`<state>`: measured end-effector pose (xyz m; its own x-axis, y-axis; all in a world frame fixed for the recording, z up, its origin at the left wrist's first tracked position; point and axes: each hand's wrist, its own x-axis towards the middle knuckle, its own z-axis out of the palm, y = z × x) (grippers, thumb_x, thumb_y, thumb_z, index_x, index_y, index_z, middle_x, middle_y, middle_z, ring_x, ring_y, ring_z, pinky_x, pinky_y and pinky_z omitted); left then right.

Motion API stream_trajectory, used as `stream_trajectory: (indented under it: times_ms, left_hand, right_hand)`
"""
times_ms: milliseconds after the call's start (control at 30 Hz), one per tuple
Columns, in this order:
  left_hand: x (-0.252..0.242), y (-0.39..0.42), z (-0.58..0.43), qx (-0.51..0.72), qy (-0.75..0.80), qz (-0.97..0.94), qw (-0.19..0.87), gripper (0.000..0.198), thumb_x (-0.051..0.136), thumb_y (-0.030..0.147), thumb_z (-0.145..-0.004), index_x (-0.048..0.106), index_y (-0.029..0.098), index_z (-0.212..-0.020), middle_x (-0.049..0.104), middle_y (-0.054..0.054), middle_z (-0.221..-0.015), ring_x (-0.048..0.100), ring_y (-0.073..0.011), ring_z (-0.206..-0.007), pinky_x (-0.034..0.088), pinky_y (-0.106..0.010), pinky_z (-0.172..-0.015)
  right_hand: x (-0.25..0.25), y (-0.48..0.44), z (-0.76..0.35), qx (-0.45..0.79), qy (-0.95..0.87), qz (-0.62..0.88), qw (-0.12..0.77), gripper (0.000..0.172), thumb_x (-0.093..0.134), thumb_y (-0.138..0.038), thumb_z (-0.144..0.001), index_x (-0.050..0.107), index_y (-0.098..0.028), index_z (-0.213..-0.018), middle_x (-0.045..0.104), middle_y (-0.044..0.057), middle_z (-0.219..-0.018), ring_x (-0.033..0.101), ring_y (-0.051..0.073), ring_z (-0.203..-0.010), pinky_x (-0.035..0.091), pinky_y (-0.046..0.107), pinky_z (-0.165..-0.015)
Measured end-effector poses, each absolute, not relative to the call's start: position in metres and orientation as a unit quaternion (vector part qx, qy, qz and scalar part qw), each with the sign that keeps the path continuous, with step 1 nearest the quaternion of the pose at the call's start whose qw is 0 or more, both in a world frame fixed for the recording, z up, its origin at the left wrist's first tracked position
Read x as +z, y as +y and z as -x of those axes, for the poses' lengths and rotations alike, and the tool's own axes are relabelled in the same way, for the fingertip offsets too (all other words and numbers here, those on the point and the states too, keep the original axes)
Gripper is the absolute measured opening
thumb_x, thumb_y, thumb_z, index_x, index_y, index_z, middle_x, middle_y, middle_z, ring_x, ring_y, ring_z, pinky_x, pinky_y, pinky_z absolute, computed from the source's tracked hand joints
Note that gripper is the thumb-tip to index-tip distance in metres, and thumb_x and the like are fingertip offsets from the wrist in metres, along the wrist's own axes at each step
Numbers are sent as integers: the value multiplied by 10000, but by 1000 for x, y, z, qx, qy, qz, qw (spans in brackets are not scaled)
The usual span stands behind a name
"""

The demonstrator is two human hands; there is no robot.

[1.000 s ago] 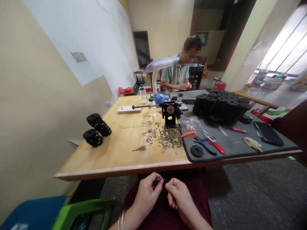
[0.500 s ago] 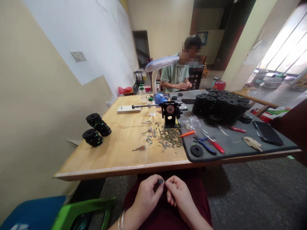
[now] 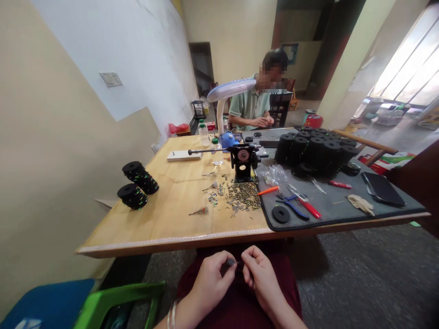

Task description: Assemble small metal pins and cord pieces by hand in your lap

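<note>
Over my lap, in front of the table edge, my left hand (image 3: 216,273) pinches a small dark grey bunched piece (image 3: 231,262) between thumb and fingers. Just to its right is my right hand (image 3: 259,274), its thumb and forefinger closed on something thin and too small to name. A narrow gap separates the fingertips of the two hands. Beyond them on the table lies a pile of small striped dark and yellowish pieces (image 3: 245,195), with small shiny bits (image 3: 213,199) at its left.
A black winding device (image 3: 243,164) with a dial stands behind the pile, near a lamp (image 3: 231,89). Black spools (image 3: 140,178) stand at left, more (image 3: 313,151) at right. Pliers (image 3: 295,209) and red-handled scissors (image 3: 305,201) lie on the grey mat (image 3: 329,212). A person (image 3: 252,107) sits opposite.
My right hand has moved slightly right, away from my left, widening the gap between the fingertips. My left hand stays nearly still with the dark grey piece in it.
</note>
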<state>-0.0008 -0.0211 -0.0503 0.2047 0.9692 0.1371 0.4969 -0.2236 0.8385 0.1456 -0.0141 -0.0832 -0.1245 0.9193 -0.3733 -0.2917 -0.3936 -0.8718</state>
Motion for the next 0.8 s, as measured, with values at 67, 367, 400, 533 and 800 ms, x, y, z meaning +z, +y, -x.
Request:
stream_trajectory:
  times_ms: [67,367,400,533,800]
  left_hand:
    - [-48,-21,0,352,524,-693,349,116,545,145,-786,637,180,-725,662,-19,-662,590,-142,-605,445,-211,-595]
    - [-51,-21,-3,350,535,-675,367,117,522,138,-763,611,175,-696,595,4,-600,508,-126,-549,390,-208,-535]
    - [-53,-21,-3,351,538,-672,369,118,525,131,-756,606,173,-681,578,11,-580,490,-120,-532,377,-205,-520]
    - [-56,-20,-4,353,534,-653,405,144,533,153,-781,634,164,-679,614,-1,-592,511,-120,-536,387,-199,-521]
    - [-51,-16,3,368,525,-633,434,167,560,271,-841,676,165,-786,685,-36,-713,597,-160,-657,450,-224,-625]
  right_hand:
    - [-84,-14,-146,671,-323,486,457,461,665,-615,-680,460,-202,-708,444,-112,-348,281,33,-295,157,150,-336]
    - [-79,-15,-145,634,-352,487,487,423,643,-586,-726,468,-203,-702,393,-115,-367,263,53,-356,174,186,-395]
    - [-78,-15,-144,632,-356,488,486,422,644,-587,-726,467,-204,-701,390,-115,-370,263,55,-360,174,189,-399]
    - [-76,-15,-143,640,-377,478,469,432,645,-591,-720,455,-205,-686,381,-117,-378,251,55,-370,171,196,-411]
    - [-71,-14,-145,685,-406,454,400,377,670,-523,-698,491,-192,-690,376,-113,-419,247,56,-398,156,206,-424]
